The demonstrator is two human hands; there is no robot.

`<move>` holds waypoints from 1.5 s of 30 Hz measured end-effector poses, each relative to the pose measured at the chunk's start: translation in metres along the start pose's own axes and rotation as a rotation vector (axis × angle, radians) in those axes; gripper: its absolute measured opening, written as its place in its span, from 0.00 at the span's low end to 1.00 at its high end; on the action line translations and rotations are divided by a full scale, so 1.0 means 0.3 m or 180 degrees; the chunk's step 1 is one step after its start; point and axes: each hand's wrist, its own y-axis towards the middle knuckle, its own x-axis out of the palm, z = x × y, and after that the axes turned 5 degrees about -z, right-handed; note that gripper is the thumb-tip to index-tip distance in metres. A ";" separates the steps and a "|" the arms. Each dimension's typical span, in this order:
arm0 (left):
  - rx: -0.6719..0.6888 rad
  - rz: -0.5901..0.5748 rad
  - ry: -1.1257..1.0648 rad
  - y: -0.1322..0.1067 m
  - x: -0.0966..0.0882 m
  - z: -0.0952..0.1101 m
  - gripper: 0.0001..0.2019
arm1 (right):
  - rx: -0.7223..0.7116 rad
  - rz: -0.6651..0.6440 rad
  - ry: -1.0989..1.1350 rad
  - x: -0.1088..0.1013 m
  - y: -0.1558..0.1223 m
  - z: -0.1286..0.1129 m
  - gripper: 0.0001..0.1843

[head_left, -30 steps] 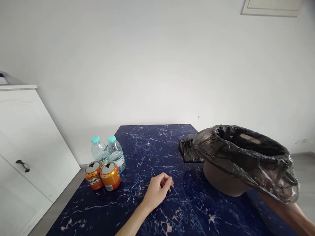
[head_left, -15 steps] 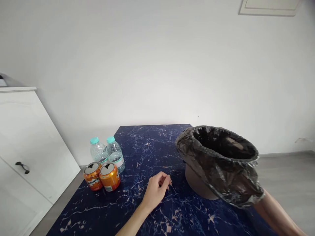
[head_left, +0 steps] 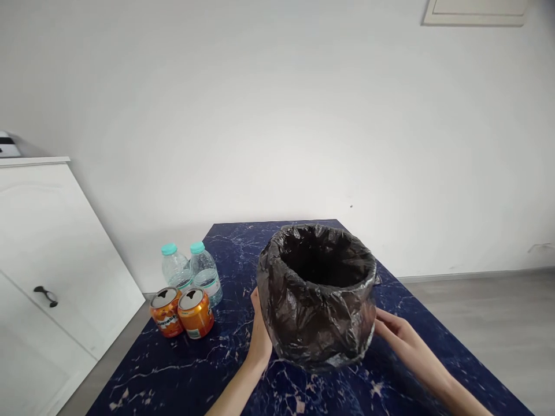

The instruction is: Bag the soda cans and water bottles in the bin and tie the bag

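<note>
The round bin lined with a black plastic bag [head_left: 318,306] stands upright on the dark blue marbled tabletop [head_left: 182,370], clasped between the left hand [head_left: 260,335] and right hand [head_left: 392,329], palms pressed to its sides. Two orange drink cans [head_left: 182,312] stand near its left.

Left hand [head_left: 260,338] half behind bin [head_left: 318,306]

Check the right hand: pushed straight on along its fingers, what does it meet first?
The bag-lined bin. The right hand points left and slightly away, with its fingertips at or touching the bin's right side; depth makes actual contact hard to confirm. The left hand lies against the opposite side.
</note>
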 end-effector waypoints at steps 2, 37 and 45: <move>-0.0056 0.0026 -0.0086 0.005 -0.006 -0.038 0.44 | -0.0070 0.0032 -0.0013 0.001 0.042 0.025 0.30; 0.0441 0.0307 0.0936 0.000 -0.063 0.206 0.23 | -0.0111 0.0180 0.0757 0.063 0.255 0.133 0.24; 0.2120 0.1076 0.3309 0.130 -0.254 0.507 0.16 | -0.0024 0.0145 0.1185 0.062 0.253 0.138 0.20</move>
